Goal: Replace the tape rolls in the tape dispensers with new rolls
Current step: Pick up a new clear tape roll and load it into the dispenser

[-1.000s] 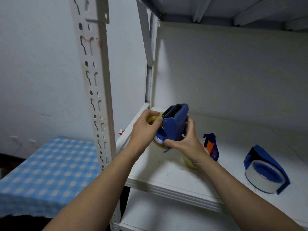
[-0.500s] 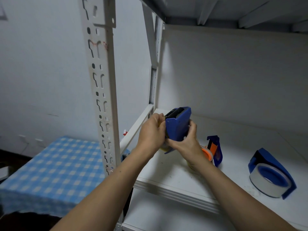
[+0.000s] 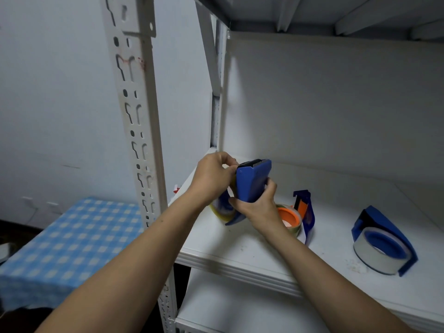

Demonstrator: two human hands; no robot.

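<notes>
Fingers of the left hand [image 3: 212, 179] now pinch up at the cutter end, off the side of the roll [image 3: 222, 210] they held a second ago. The tape end is likely being led to the blade. Right hand [image 3: 258, 207] grips the dispenser [image 3: 252, 181] above the shelf [image 3: 240, 251], long axis near upright, cutter pointing up.

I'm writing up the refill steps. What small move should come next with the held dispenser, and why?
Probably draw the tape end across the toothed cutter. The right hand grips the blue dispenser, its yellowish roll looks seated, and the left hand pinches right beside that cutter; the tape end itself is too thin to see.
</notes>
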